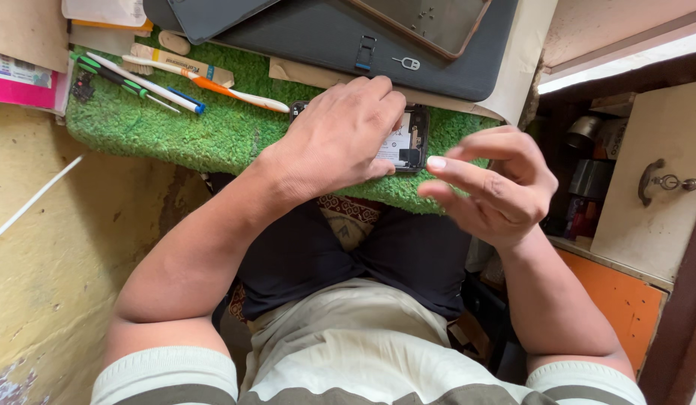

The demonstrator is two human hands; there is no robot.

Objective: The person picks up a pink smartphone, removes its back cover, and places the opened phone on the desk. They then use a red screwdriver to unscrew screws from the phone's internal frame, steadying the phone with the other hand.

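An opened phone (pixel 408 142) with its back off lies on a green fuzzy mat (pixel 213 131), its insides facing up. My left hand (pixel 336 139) lies flat over the phone's left part, pressing it down, and hides most of it. My right hand (pixel 494 184) hovers just right of the phone, off the mat's edge, fingers curled with thumb and forefinger near each other. I cannot tell whether anything small is pinched between them.
Several screwdrivers and an orange-white tool (pixel 213 84) lie at the mat's back left. A dark pad (pixel 318 37) with a SIM tray, an eject pin (pixel 406 63) and a phone (pixel 430 22) sits behind. A cream drawer front (pixel 655 180) stands at the right.
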